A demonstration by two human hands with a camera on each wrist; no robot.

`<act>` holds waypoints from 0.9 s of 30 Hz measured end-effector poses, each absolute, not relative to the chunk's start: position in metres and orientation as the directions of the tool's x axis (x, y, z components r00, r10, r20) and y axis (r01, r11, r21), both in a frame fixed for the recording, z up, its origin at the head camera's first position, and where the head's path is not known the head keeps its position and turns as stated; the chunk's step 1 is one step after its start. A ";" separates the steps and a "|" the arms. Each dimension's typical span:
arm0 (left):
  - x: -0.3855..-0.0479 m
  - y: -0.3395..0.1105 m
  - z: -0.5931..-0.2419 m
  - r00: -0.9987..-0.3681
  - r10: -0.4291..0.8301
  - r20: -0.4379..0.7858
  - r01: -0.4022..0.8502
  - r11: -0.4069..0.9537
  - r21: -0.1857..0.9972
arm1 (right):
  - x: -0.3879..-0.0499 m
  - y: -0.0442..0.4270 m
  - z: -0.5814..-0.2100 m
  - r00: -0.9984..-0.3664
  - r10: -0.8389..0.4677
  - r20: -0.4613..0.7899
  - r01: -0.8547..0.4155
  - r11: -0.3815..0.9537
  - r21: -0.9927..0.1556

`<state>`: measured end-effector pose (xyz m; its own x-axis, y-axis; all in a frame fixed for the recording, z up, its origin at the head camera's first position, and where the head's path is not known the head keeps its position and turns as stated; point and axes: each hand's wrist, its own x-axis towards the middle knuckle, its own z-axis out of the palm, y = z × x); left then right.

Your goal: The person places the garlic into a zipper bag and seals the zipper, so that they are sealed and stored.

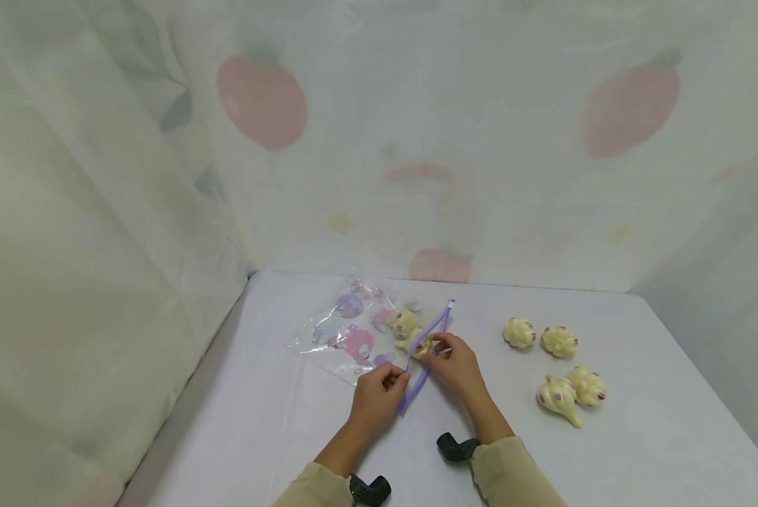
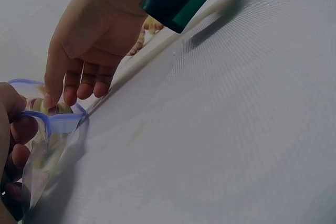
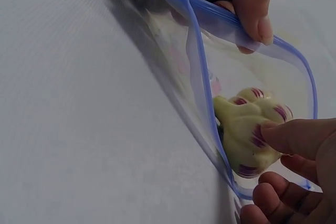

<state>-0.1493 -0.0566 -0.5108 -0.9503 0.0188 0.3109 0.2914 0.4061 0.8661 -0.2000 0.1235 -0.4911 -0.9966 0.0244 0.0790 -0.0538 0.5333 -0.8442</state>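
Note:
A clear zip bag (image 1: 328, 341) with pink and purple prints lies on the table, its purple-edged mouth spread apart. My left hand (image 1: 379, 396) pinches one edge of that mouth; the left wrist view shows its fingers (image 2: 21, 129) at the rim. At the opening my right hand (image 1: 456, 362) holds a garlic bulb (image 3: 249, 129), cream with purple streaks. In the right wrist view the thumb lies on the bulb, and other fingertips are partly hidden behind it. Another garlic bulb (image 1: 405, 324) sits inside the bag, deeper in.
To the right on the white table (image 1: 657, 429) are several more garlic bulbs: one garlic bulb (image 1: 519, 333) beside another (image 1: 559, 341), and nearer, a long-stemmed one (image 1: 559, 399) against a rounder one (image 1: 586, 386). Patterned curtains (image 1: 366, 141) hang behind and at the sides.

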 end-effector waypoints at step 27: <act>-0.146 -0.061 -0.509 -0.948 0.016 0.319 0.300 0.393 0.869 | -0.205 0.175 -0.472 -0.918 0.239 0.316 -0.115 0.604 -0.789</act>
